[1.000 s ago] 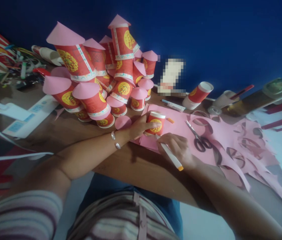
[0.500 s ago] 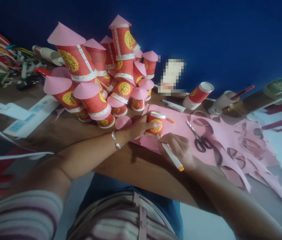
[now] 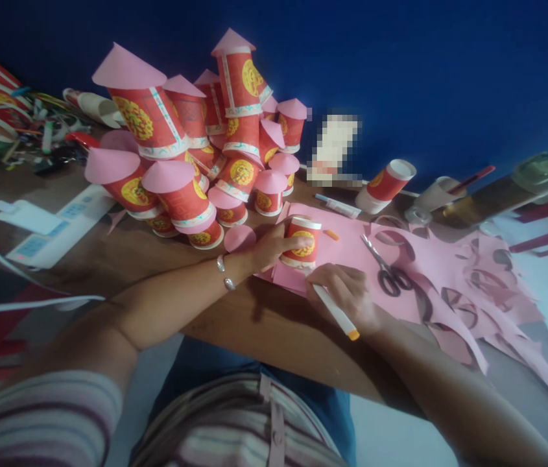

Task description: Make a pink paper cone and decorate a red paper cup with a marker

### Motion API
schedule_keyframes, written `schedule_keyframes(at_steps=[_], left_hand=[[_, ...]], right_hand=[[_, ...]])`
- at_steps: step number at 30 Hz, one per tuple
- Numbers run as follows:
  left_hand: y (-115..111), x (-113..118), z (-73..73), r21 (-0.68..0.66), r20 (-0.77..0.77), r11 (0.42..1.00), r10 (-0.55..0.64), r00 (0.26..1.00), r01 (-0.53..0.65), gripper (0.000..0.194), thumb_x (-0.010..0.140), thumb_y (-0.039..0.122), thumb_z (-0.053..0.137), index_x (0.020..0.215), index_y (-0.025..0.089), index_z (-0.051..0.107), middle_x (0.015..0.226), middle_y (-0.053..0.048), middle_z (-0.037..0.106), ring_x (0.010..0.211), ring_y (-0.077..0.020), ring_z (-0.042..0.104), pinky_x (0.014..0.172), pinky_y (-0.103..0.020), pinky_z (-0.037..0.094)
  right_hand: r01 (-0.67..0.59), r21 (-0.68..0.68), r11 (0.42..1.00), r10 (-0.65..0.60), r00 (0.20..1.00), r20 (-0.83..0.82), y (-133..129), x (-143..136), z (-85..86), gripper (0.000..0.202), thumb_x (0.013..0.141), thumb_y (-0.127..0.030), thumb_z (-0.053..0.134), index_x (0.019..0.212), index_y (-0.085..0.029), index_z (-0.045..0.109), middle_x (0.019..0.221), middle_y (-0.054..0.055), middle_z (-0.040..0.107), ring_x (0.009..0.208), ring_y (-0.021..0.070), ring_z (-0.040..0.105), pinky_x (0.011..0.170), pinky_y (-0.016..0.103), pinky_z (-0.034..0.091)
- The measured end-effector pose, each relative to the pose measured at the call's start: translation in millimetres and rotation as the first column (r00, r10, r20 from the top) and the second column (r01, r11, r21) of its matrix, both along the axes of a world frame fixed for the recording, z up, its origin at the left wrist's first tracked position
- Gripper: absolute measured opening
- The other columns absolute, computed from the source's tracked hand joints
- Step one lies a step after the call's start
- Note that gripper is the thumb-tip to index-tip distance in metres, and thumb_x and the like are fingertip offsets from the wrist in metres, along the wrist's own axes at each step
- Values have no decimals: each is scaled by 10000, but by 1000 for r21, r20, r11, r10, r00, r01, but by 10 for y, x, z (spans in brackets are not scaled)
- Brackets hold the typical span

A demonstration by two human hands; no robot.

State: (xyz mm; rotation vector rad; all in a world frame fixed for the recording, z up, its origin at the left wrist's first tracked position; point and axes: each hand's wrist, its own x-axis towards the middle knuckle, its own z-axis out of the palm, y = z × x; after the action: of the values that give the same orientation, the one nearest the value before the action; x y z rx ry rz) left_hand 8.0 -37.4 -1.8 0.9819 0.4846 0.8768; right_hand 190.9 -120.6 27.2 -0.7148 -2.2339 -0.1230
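Observation:
My left hand (image 3: pixel 274 247) is closed around a red paper cup (image 3: pixel 309 243) with a yellow round emblem and a white rim. It holds the cup above pink paper sheets (image 3: pixel 351 256). In my right hand (image 3: pixel 344 292) is a white marker (image 3: pixel 336 311) with an orange end, its writing end pointing toward the cup's lower edge. Whether the marker's tip touches the cup I cannot tell. An orange marker cap (image 3: pixel 331 235) lies on the paper just behind the cup. Dark-handled scissors (image 3: pixel 388 269) rest on the paper to the right of my right hand.
Many red cups with pink cone tops (image 3: pixel 176 188) are stacked at the back left. Pink paper offcuts (image 3: pixel 478 292) spread over the right side. A white power strip (image 3: pixel 62 227) lies at left. Another red cup (image 3: pixel 390 183) and a marker (image 3: pixel 336 205) are near the wall.
My right hand and the marker have shifted slightly down, away from the cup's lower edge. The cup has tilted a little in my left hand, which stays in place.

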Motion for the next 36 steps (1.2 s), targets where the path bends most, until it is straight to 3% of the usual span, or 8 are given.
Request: schedule_keyframes(at_steps=[10, 24, 36], left_hand=[[-17, 0, 35, -38, -6, 999, 22, 1000, -22, 405, 771, 315, 850, 1059, 137, 627, 844, -26, 693, 771, -166, 650, 708, -285, 539], [2, -3, 20, -31, -26, 1000, 0, 1000, -1, 409, 771, 342, 850, 1063, 148, 639, 825, -8, 709, 712, -124, 672, 624, -215, 530], [-14, 0, 64, -13, -9, 1000, 1, 1000, -1, 371, 768, 342, 847, 1013, 152, 643, 826, -8, 699, 745, -134, 670, 663, -235, 536]], right_hand=[[-8, 16, 1000, 8, 1000, -6, 0, -10, 6, 150, 960, -63, 615, 987, -196, 548, 751, 6, 702, 609, 122, 668, 560, 237, 510], [8, -5, 1000, -8, 1000, -1, 28, 22, -32, 141, 964, -71, 620, 1018, -189, 567, 799, 23, 717, 647, 128, 684, 583, 239, 515], [34, 12, 999, -34, 999, -23, 6, 8, 16, 163, 939, -67, 620, 976, -212, 555, 732, -14, 672, 564, 114, 606, 537, 242, 463]])
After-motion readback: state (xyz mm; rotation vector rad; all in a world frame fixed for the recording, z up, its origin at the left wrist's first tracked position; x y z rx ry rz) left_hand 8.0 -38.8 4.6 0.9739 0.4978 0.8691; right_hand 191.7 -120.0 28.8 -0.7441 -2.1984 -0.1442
